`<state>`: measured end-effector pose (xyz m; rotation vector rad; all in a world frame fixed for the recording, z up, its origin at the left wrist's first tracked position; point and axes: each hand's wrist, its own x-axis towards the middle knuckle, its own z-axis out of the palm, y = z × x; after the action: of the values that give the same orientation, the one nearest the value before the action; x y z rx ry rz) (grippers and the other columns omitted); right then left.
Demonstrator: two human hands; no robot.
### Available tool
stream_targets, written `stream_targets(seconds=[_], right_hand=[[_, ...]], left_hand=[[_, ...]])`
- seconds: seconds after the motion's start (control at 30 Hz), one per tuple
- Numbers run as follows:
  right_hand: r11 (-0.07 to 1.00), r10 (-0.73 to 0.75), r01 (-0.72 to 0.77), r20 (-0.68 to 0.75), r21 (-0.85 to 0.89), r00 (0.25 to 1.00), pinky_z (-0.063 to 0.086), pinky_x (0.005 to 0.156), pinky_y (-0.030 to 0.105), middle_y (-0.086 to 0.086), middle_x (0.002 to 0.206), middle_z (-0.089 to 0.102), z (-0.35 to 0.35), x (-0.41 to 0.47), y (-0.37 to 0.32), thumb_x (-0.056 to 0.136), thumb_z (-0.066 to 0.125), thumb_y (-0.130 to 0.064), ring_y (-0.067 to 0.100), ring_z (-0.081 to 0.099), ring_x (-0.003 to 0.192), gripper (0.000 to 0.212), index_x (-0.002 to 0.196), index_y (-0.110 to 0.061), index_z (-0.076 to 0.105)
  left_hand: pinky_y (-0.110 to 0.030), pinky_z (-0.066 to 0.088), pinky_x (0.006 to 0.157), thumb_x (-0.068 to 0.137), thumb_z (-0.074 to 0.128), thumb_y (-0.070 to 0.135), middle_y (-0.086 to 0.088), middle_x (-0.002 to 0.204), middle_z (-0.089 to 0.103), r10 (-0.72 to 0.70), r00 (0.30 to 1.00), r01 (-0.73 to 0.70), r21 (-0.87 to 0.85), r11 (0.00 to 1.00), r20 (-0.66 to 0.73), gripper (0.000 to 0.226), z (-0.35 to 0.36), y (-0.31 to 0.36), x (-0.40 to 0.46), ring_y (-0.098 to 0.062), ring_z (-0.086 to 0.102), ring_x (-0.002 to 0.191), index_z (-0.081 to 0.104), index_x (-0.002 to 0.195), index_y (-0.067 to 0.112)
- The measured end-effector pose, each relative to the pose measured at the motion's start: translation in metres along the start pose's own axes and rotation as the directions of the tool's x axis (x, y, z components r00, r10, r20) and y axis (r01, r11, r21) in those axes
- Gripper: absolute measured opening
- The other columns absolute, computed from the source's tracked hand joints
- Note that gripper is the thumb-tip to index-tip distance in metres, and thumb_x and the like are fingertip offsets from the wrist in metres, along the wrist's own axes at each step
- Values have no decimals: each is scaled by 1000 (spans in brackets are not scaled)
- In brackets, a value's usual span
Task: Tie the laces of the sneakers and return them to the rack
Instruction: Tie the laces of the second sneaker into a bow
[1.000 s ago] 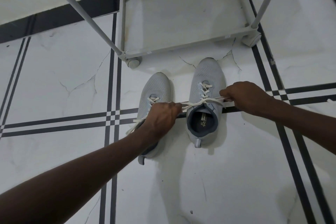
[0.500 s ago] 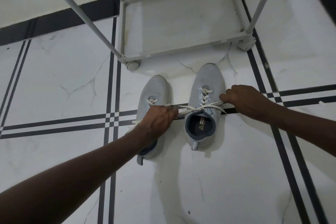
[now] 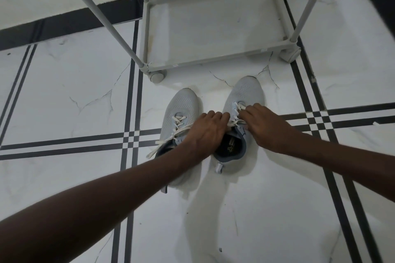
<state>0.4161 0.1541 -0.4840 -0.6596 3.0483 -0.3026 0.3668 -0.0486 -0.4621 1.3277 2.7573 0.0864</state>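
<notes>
Two pale grey sneakers sit side by side on the floor at frame centre, toes toward the rack. Right-hand sneaker (image 3: 243,96): both hands meet over its laces (image 3: 235,123). Left hand (image 3: 206,132) lies across the shoe opening, fingers curled at the lace crossing; right hand (image 3: 264,126) comes in from the right, fingertips pinched on the lace near the upper eyelets. Exact grip under the fingers is hidden. Left-hand sneaker (image 3: 181,107): laces loose, one end trailing onto the floor (image 3: 64,102), heel covered by the left forearm. Rack (image 3: 213,61), grey tube frame on castors, stands in upper centre just beyond the toes; its bottom shelf is bare. Floor is white marble tile with black stripe lines.
</notes>
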Motion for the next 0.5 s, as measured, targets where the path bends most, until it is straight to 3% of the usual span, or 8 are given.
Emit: stream_targets(seconds=[0.07,0.17,0.23,0.33,0.43,0.5], right_hand=[[996,37,-38,13,85,999,42,60,37,14,90,58,-1,1,1,83,62,1,26,49,74,19,100,-6,56],[939,152,-183,125,290,980,41,57,37,6,83,60,-6,2,1,96,49,-11,23,50,64,5,101,-13,51],[954,182,-218,179,208,967,37,54,33,8,77,64,-8,0,1,96,46,-15,25,47,58,7,102,-15,50],[992,124,-123,162,-17,979,30,50,30,6,68,63,-9,-6,8,87,48,-11,28,51,53,16,100,-18,54],[995,58,-47,131,-84,990,29,45,29,3,59,60,-10,-7,15,84,46,-13,28,52,45,17,96,-19,56],[996,35,-24,134,-81,990,30,47,29,2,64,62,-10,-7,13,87,37,-20,26,55,49,22,99,-21,55]], left_hand=[[-37,37,51,98,44,20,-13,83,65,-36,999,36,0,999,11,18,-1,1,-1,-35,62,67,52,108,7],[-34,30,49,97,43,18,-14,79,68,-9,999,9,17,1000,33,20,0,3,-7,-37,63,59,54,109,6],[-35,31,52,98,40,20,-15,83,70,15,998,-16,17,1000,58,20,-1,2,-8,-39,64,64,53,107,8],[-35,30,58,102,38,29,-13,90,72,4,991,-8,25,1000,132,22,-4,-6,-6,-39,65,76,54,105,14],[-34,30,58,102,40,33,-12,89,72,11,989,-14,15,1000,149,24,-9,-7,-8,-37,66,77,57,102,16],[-32,31,59,102,42,33,-11,89,73,4,988,0,-25,1000,154,24,-13,-6,-12,-36,66,77,59,101,17]])
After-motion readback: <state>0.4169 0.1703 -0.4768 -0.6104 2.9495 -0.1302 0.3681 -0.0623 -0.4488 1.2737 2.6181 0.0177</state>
